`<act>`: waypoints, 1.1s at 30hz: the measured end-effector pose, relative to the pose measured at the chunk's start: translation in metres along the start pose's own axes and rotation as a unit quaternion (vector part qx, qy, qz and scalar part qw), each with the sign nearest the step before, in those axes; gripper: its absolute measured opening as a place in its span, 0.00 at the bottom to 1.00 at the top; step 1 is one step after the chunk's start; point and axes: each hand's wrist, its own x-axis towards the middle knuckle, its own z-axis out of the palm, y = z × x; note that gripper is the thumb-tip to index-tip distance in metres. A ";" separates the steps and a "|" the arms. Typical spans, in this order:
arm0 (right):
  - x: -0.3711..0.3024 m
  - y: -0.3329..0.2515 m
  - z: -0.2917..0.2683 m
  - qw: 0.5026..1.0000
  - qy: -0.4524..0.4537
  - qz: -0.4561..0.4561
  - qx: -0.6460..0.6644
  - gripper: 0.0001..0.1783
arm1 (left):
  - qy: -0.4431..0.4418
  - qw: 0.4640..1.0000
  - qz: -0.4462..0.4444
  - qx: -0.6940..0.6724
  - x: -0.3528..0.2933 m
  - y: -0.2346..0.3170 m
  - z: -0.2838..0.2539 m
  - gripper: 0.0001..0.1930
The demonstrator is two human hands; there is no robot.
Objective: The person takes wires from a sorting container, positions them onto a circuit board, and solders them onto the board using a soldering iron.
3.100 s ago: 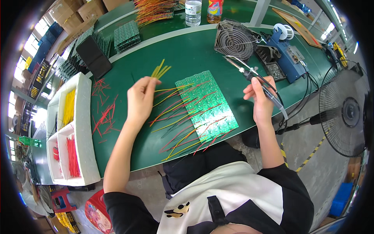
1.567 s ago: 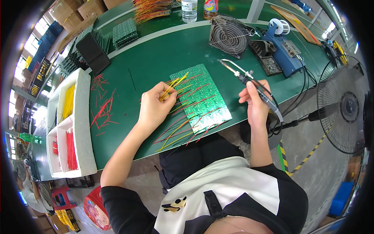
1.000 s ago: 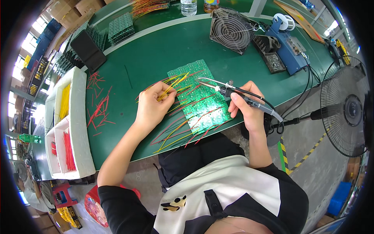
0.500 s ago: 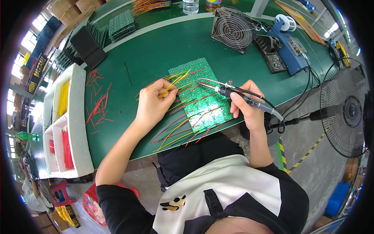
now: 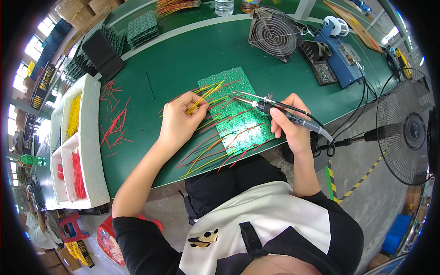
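A green circuit board panel [image 5: 247,137] lies on the green table, with red, yellow and black wires sticking out across its left side. My left hand [image 5: 179,120] pinches several yellow wires [image 5: 211,95] at the board's left edge. In my right hand [image 5: 293,126] is a soldering iron [image 5: 298,120] with a thin metal feed tube fixed along it. Its tip and the tube's end meet close to the board's upper middle, by the end of a yellow wire. Whether the tip touches the board I cannot tell.
Loose red wires [image 5: 115,126] lie left, beside a white foam box [image 5: 94,151] of yellow and red wires. A dark phone-like slab [image 5: 101,55] leans behind. A square fan [image 5: 274,34] and a blue solder feeder [image 5: 341,57] stand far right; a round fan [image 5: 412,130] is beyond the table.
Almost nothing differs. Both hands, the soldering iron and the board hold practically the same places, with only a very slight shift of the left hand and its wires.
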 end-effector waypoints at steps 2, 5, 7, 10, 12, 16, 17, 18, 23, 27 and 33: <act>0.000 0.000 0.000 1.000 -0.001 -0.002 -0.005 0.11 | 0.002 1.000 0.005 -0.003 0.000 -0.002 0.000 0.03; 0.000 0.001 -0.001 1.000 0.002 -0.003 0.006 0.10 | -0.005 1.000 -0.019 0.010 0.001 0.001 -0.002 0.05; 0.000 0.002 -0.003 0.999 0.016 -0.004 0.044 0.10 | -0.006 1.000 -0.020 0.013 0.001 0.001 -0.002 0.05; 0.000 0.001 -0.004 0.998 0.029 -0.011 0.049 0.10 | -0.005 1.000 -0.019 0.008 0.001 0.002 -0.002 0.05; 0.000 0.001 -0.004 0.997 0.047 -0.016 0.057 0.10 | -0.002 1.000 -0.019 0.001 0.001 0.002 -0.002 0.05; 0.000 0.004 -0.003 0.991 0.101 -0.061 0.062 0.10 | -0.008 1.000 -0.015 0.016 0.001 0.005 -0.003 0.05; 0.000 0.005 -0.004 0.991 0.102 -0.062 0.062 0.10 | -0.010 1.000 -0.014 0.021 0.001 0.007 -0.003 0.05; 0.001 0.005 -0.004 0.988 0.126 -0.069 0.054 0.09 | -0.010 1.000 -0.013 0.021 0.001 0.006 -0.003 0.05; 0.002 0.001 -0.012 0.980 0.181 -0.078 -0.008 0.08 | -0.005 0.999 0.027 0.034 -0.002 0.009 -0.010 0.04; 0.006 0.000 -0.024 0.966 0.237 -0.101 -0.027 0.09 | 0.137 0.906 0.286 0.281 0.001 0.018 -0.024 0.02; 0.007 0.005 -0.026 0.964 0.239 -0.112 -0.013 0.11 | -0.050 0.864 0.455 0.209 -0.029 0.035 0.002 0.13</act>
